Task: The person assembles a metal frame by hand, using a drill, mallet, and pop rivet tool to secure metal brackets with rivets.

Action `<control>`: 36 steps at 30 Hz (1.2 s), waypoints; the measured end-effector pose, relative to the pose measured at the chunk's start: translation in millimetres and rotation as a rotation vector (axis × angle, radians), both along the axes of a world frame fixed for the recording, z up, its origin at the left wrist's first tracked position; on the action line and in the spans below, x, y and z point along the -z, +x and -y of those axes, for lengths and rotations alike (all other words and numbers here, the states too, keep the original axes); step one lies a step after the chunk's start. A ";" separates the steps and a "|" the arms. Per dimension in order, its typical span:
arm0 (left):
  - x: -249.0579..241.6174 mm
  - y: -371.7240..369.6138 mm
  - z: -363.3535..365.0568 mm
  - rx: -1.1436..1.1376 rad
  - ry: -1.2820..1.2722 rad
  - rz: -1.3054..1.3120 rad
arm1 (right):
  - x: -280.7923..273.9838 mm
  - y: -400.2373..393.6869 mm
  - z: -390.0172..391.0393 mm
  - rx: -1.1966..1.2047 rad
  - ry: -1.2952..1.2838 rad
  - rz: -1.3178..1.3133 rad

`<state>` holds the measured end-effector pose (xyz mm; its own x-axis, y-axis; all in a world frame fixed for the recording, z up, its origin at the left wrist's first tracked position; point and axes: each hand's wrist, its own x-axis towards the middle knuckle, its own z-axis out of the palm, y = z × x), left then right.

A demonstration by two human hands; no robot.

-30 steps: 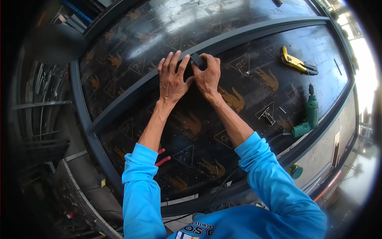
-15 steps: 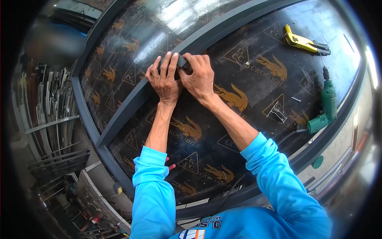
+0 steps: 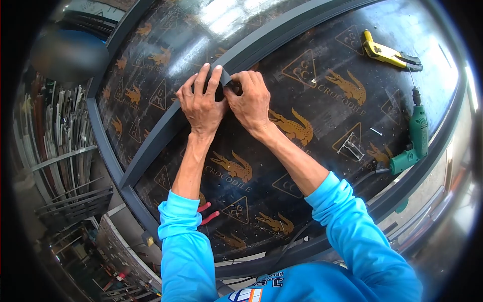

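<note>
Small dark grey angular piece (image 3: pixel 225 76): located at the long grey metal bar (image 3: pixel 160 132), between the hands. Right hand (image 3: pixel 247 103): thumb and forefinger clamped on the piece. Left hand (image 3: pixel 202 108): fingers apart, laid over the bar at the piece's 9 o'clock side; thumb grip cannot be told. From the hands, green power drill (image 3: pixel 417 133) lies at 3 o'clock, yellow-and-black hand tool (image 3: pixel 386 53) between 2 and 3, red-handled tool (image 3: pixel 210 217) near 6, partly hidden by the left sleeve (image 3: pixel 181 221).
</note>
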<state>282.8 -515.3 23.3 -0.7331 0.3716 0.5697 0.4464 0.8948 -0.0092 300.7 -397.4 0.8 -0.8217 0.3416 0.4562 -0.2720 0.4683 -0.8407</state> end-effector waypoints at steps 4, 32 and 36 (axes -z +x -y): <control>6.7 -0.8 3.8 0.027 -0.054 -0.080 | -5.6 2.3 -2.2 -0.004 -0.061 0.006; -70.6 183.9 216.6 -0.642 0.202 0.345 | -86.1 -102.0 -350.9 -0.234 0.783 0.304; -54.3 151.3 243.9 -0.671 0.123 0.510 | -62.7 -270.1 -335.6 0.071 0.831 0.159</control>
<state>434.1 -759.2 77.5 -0.9538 -0.2761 0.1182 -0.2556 0.9529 0.1633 30.7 -61.9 63.5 -0.8867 0.0001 0.4624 -0.1259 0.9622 -0.2416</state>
